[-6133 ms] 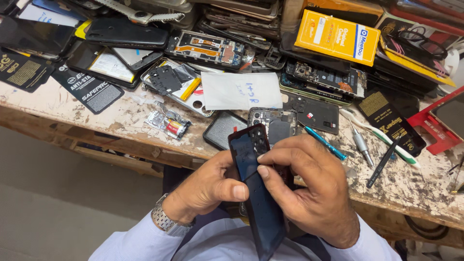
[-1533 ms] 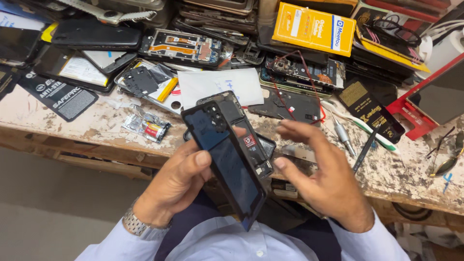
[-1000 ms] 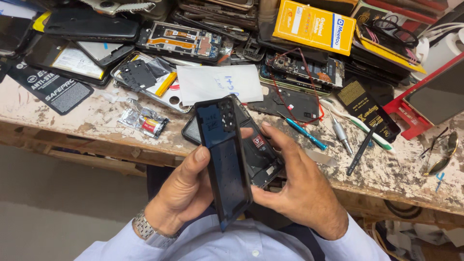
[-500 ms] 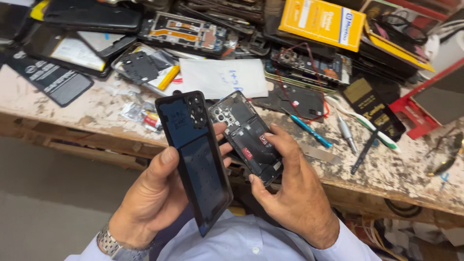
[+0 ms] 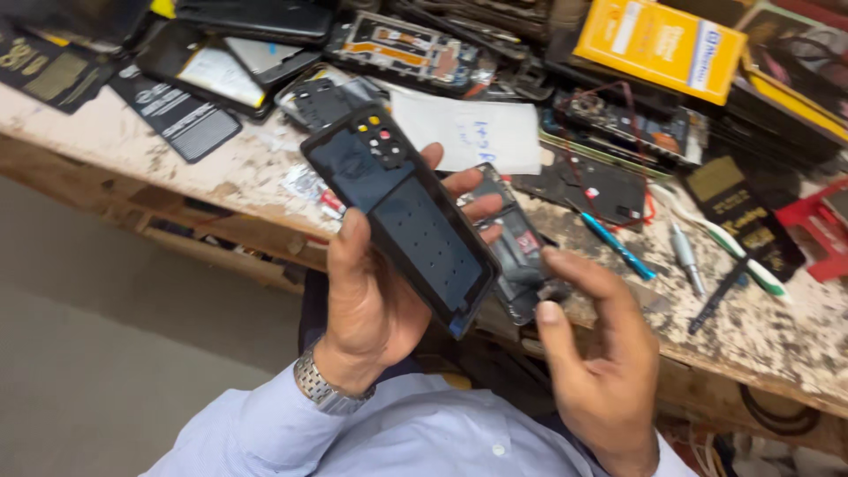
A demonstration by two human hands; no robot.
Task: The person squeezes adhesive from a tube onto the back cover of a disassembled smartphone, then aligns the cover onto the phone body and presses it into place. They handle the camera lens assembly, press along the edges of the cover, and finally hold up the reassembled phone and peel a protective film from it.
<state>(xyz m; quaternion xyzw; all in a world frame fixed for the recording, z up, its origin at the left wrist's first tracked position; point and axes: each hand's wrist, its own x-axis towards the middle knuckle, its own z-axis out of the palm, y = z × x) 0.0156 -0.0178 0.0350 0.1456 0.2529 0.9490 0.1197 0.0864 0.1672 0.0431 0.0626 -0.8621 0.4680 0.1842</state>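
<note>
My left hand (image 5: 371, 305) grips a dark phone back cover (image 5: 406, 221) held slantwise above the bench edge, its inner side facing me with camera cut-outs and small coloured dots near the top. The opened phone body (image 5: 519, 261), grey with exposed parts and a red patch, sits just right of and behind the cover. My right hand (image 5: 592, 362) holds that body at its lower end with thumb and fingertips. A metal watch is on my left wrist, and both sleeves are light blue.
The worn wooden bench (image 5: 777, 336) is crowded: a white paper slip (image 5: 481, 132), a yellow box (image 5: 662, 40), opened phones and boards (image 5: 406, 44), black flat packs (image 5: 177, 115), a blue pen (image 5: 618, 247), a screwdriver (image 5: 685, 256), a red tray (image 5: 813, 230). Grey floor lies at the left.
The back cover has come apart from the phone body. My left hand has carried it left and turned its inner side up, while my right hand keeps the body.
</note>
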